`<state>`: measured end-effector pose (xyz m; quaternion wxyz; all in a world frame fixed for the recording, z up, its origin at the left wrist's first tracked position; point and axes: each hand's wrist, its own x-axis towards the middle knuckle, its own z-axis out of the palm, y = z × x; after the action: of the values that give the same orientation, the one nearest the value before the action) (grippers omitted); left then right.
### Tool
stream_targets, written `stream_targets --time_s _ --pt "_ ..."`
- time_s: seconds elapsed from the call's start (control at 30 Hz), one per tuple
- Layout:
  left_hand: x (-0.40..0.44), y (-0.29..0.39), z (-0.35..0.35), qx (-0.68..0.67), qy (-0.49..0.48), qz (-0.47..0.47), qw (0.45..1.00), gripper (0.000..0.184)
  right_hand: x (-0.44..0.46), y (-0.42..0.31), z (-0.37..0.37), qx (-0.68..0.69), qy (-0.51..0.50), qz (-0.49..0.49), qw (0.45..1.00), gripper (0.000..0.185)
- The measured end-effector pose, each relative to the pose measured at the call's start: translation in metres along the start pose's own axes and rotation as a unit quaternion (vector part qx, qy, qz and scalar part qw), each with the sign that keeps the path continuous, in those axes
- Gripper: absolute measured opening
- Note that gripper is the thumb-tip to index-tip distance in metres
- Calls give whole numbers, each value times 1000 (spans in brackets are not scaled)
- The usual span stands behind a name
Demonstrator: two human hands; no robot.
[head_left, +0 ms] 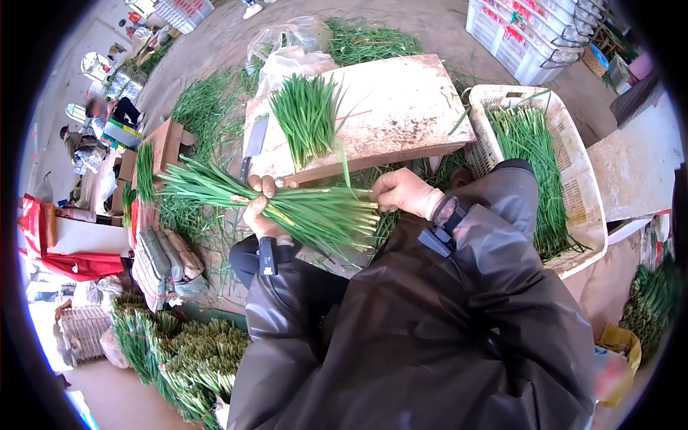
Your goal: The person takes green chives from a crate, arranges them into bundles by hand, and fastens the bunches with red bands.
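My left hand [264, 208] is wrapped around a loose bunch of green chives [301, 211], held sideways above my lap with the leaf tips to the left. My right hand [406, 192] pinches at the pale stem ends on the bunch's right side; its fingertips partly hide what they grip. Just beyond, a second bunch of chives [307, 122] lies on a worn wooden board [401, 100]. A knife [255, 140] with a broad blade and dark handle rests at the board's left edge.
To the right stands a cream plastic crate [588, 208] holding chives. Loose chive leaves [204, 115] litter the floor. Stacked white crates [502, 43] stand at the back right. Many chive bundles [193, 358] lie at lower left. Other people [118, 115] sit at far left.
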<state>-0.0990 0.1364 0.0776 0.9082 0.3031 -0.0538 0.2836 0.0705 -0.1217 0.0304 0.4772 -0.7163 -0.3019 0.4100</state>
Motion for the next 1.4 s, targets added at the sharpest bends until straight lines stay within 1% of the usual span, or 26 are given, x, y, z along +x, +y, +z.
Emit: stream_targets --time_s 0.03,0.07,0.1,0.13,0.2,0.27,0.3,0.4,0.43,0.47,0.53,0.57,0.67,0.77,0.8,0.87,0.9,0.93,1.0,1.07,1.13,1.17,1.2,1.27,1.37,1.4 --pt "0 0 3 -2 1 2 1000 29 -2 -1 1 -177 42 -28 983 24" --pt "-1 0 4 -2 2 4 1000 29 -5 -1 4 -347 83 -55 932 26" --pt "-2 2 1 -3 11 6 1000 29 -10 7 7 -432 93 -53 895 30" --pt "-1 4 -3 -5 18 8 1000 29 -15 14 10 -498 132 -140 846 28" --pt "0 5 -14 3 21 28 999 29 -20 0 5 -418 125 -109 893 19" --pt "2 7 -20 10 25 46 999 29 -32 -29 -2 -340 155 -135 918 14" --pt "3 8 -20 15 29 48 998 29 -32 -30 2 -296 240 -215 899 13" --pt "4 10 -18 22 34 51 998 29 -42 -38 13 -140 216 -333 907 11" --pt "4 8 -14 10 50 64 997 28 -46 -45 15 -165 194 -382 888 10" --pt "5 7 -13 12 58 65 996 29 -50 -47 18 -203 136 -347 906 14" --pt "5 5 -13 17 75 67 995 29 -51 -50 27 -288 118 -360 880 25" --pt "6 3 -12 10 68 65 995 28 -48 -43 35 -298 138 -371 869 33" --pt "8 0 -10 52 67 60 995 28 -36 -32 52 -293 185 -391 853 29" --pt "9 0 -13 83 73 46 993 27 -31 -18 65 -187 98 -302 930 29" --pt "8 0 -13 98 78 40 991 27 -34 -26 59 -98 -18 -250 963 26" --pt "10 -2 -14 146 66 44 986 27 -38 -28 57 -51 -94 -213 971 30" --pt "10 -1 -12 140 67 36 987 27 -38 -24 58 -220 44 -268 937 38" --pt "9 -1 -10 134 68 28 988 28 -33 -20 51 -234 50 -235 942 47" --pt "8 -3 -9 108 52 25 992 29 -22 -15 41 -125 -26 -202 971 52" --pt "9 -3 -8 96 53 24 994 30 -21 -10 33 -301 6 -189 935 54" --pt "7 -2 -9 98 74 21 992 31 -23 -29 8 -289 -194 -105 932 42" --pt "7 0 -9 101 79 13 992 32 -24 -31 -2 -273 -198 -103 936 30" --pt "8 -1 -10 98 75 13 992 32 -24 -40 -11 -169 -141 44 974 24" --pt "7 -1 -12 93 68 13 993 33 -16 -33 -21 -283 75 -51 955 34" --pt "6 -8 1 82 77 -6 994 32 -8 -31 1 -134 185 -222 948 50" --pt "5 -11 4 72 80 -17 994 33 -6 -34 10 -222 182 -227 931 58"
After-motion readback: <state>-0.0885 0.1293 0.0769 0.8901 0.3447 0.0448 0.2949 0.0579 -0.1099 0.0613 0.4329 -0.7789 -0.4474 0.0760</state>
